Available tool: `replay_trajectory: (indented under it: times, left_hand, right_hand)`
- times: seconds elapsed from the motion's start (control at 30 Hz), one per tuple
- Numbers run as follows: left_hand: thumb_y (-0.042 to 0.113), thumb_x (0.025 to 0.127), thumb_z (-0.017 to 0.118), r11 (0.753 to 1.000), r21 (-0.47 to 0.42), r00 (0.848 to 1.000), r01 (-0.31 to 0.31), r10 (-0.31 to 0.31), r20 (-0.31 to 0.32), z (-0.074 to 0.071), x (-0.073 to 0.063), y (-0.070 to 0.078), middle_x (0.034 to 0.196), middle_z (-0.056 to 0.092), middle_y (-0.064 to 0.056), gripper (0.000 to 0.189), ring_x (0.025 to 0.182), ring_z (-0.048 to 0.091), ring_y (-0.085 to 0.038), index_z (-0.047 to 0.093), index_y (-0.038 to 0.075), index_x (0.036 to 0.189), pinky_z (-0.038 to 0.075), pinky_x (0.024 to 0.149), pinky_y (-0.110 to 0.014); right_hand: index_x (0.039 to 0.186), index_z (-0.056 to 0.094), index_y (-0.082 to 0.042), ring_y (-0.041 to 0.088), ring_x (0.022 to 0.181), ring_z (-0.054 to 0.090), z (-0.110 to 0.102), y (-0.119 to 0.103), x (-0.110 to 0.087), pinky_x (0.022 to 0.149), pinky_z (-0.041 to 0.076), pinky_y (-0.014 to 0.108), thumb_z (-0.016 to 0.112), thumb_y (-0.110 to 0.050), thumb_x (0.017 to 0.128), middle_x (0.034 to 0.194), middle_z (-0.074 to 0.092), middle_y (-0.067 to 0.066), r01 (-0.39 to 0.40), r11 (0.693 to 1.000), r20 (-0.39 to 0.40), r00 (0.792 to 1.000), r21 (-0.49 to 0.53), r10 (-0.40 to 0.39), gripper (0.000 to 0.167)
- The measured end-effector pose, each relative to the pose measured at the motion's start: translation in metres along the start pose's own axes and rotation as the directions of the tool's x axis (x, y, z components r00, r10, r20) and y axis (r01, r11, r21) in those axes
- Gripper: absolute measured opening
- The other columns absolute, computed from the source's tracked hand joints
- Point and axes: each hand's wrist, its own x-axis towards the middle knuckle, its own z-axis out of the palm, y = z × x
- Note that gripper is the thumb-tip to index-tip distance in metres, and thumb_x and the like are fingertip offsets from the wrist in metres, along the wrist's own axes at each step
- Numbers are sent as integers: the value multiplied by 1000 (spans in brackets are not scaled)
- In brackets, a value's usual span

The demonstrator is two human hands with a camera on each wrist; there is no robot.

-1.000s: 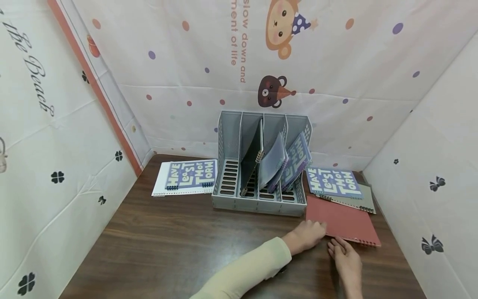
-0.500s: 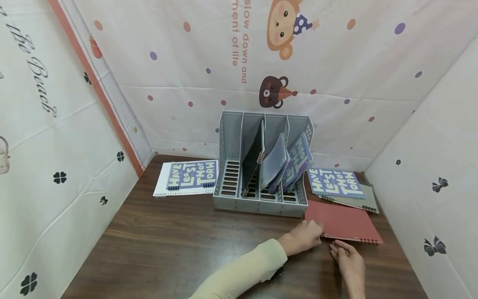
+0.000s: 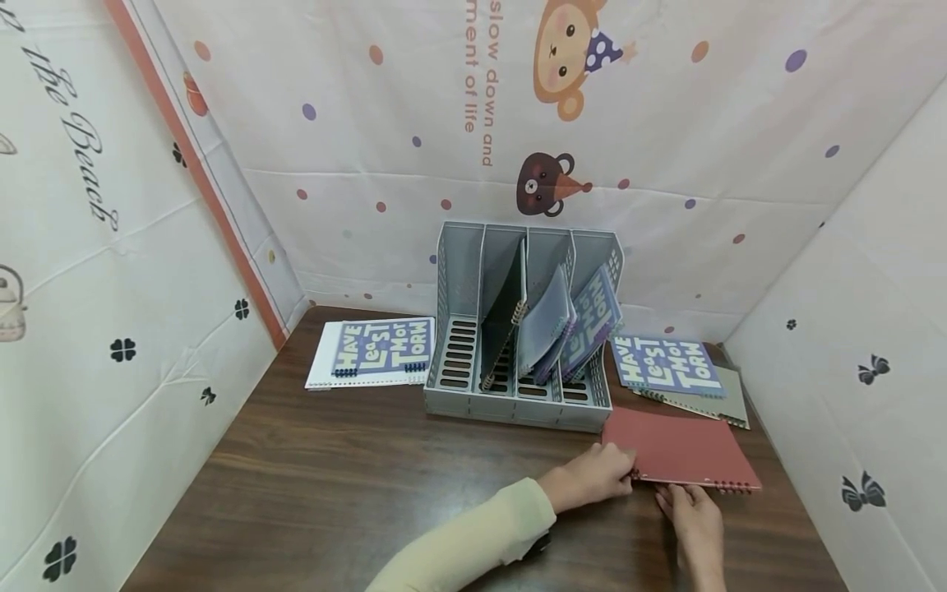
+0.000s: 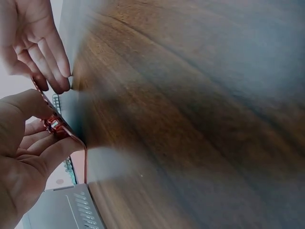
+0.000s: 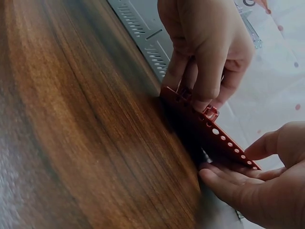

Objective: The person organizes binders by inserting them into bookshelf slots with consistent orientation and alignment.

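Note:
A red spiral notebook [image 3: 681,448] lies at the right of the table, its near edge lifted slightly. The left hand [image 3: 592,477] grips the left end of that edge by the coil; in the left wrist view its fingers curl around the red binding [image 4: 55,125]. Farther right along the edge is the right hand [image 3: 691,522]. In the right wrist view, this right hand [image 5: 267,176] pinches the punched edge, thumb above and fingers beneath the cover. Parts of the fingers are hidden under the notebook.
A grey file organizer [image 3: 518,409] stands at the back, holding a black notebook [image 3: 503,316] and several others upright. To its left, a patterned notebook [image 3: 381,345] lies on a white one [image 3: 318,370]. Another patterned notebook [image 3: 669,364] lies on a grey-green one [image 3: 728,399] behind the red one.
The red notebook has slid toward the person, away from the grey-green one. The left hand has moved slightly left and nearer with it, while the right hand's fingers have come under its edge.

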Motion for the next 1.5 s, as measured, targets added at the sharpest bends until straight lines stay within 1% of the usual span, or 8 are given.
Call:
replay_trajectory:
  times: [0.27,0.43,0.57,0.73,0.93,1.2,1.37,1.5]
  left_hand:
    - [19,95,68,999,-36,1000,-5,5,-2,1,-8,-2,69,48,12,19,56,45,-2,51,22,87,37,50,-14]
    - [19,95,68,1000,-24,1000,-7,7,5,3,-9,-1,67,48,11,20,55,46,-2,50,21,85,38,49,-14]
    - [23,95,69,993,103,998,-52,55,-19,7,-9,1,67,52,12,18,55,51,-1,53,21,87,41,49,-16]
    - [27,93,70,947,303,991,-105,125,-47,15,-9,7,71,60,9,14,57,60,-6,58,21,89,47,48,-18]
    - [26,91,72,941,325,989,-93,126,-80,16,-9,10,70,59,9,16,55,59,-6,58,21,84,46,47,-19]
    - [24,92,71,955,282,986,-94,128,-105,13,-14,6,71,59,9,14,56,58,-4,58,20,86,46,49,-17]
    - [15,97,63,981,113,980,-155,168,-108,4,-23,-4,83,60,10,6,69,57,2,59,18,94,45,57,-10]
    - [11,99,61,980,-12,967,-197,193,-164,-12,-34,-16,99,65,7,9,87,61,3,63,14,107,46,73,-4]
  right_hand:
    - [151,24,19,-9,82,63,0,2,3,84,55,20,35,-17,109,111,63,10,-35,991,6,999,131,35,56]
    - [154,17,16,-10,84,60,-1,1,2,93,53,22,26,-17,109,143,41,29,-85,980,67,995,180,74,56]
    - [151,21,14,-6,89,62,-2,5,2,100,50,26,26,-15,109,146,35,27,-136,949,92,989,285,114,51]
    - [150,19,8,-4,92,63,-1,11,6,104,47,29,27,-11,109,149,31,27,-165,901,103,986,400,134,46]
    - [158,0,6,-7,83,62,-1,13,11,105,45,29,26,-14,110,165,10,22,-200,873,111,980,444,168,58]
    - [160,-6,2,-3,93,63,-2,12,9,107,44,31,27,-15,111,165,11,21,-174,870,113,984,460,137,61]
    - [159,13,-5,-1,106,62,-3,10,4,104,46,28,33,-19,110,164,15,20,-162,868,49,986,469,158,54]
    - [123,39,1,24,142,43,-6,4,0,102,47,26,33,-18,110,166,6,21,-135,877,1,988,461,151,24]
